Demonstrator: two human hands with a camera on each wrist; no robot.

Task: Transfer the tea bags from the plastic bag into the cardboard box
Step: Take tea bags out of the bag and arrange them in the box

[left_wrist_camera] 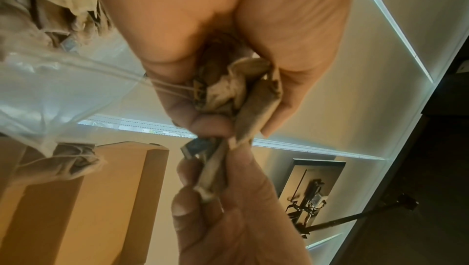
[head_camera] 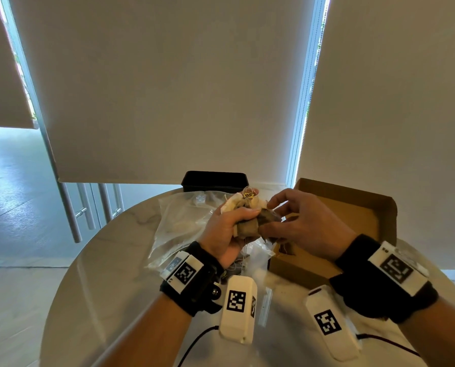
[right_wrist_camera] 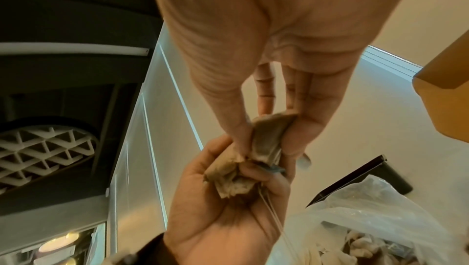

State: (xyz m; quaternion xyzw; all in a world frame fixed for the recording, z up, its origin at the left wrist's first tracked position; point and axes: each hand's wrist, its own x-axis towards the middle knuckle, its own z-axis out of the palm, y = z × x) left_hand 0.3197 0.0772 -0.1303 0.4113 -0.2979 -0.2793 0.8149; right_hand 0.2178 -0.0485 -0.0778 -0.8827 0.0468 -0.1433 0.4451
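Left hand (head_camera: 227,229) clutching tea bags (head_camera: 246,207), right hand (head_camera: 297,223) pinching one (right_wrist_camera: 269,138) between them

Plastic bag (head_camera: 178,223) left of cardboard box (head_camera: 353,213); both on table (head_camera: 110,260).

Round pale marble-look desk (head_camera: 120,247), glossy. Black rectangular container (head_camera: 214,180) at desk's far edge. Cream roller blinds (head_camera: 168,88) cover windows behind, daylight strips between them. Beaded blind cord (head_camera: 304,102) hangs in right gap. Metal door handles (head_camera: 88,207) below left blind. Grey floor (head_camera: 12,186) at left.
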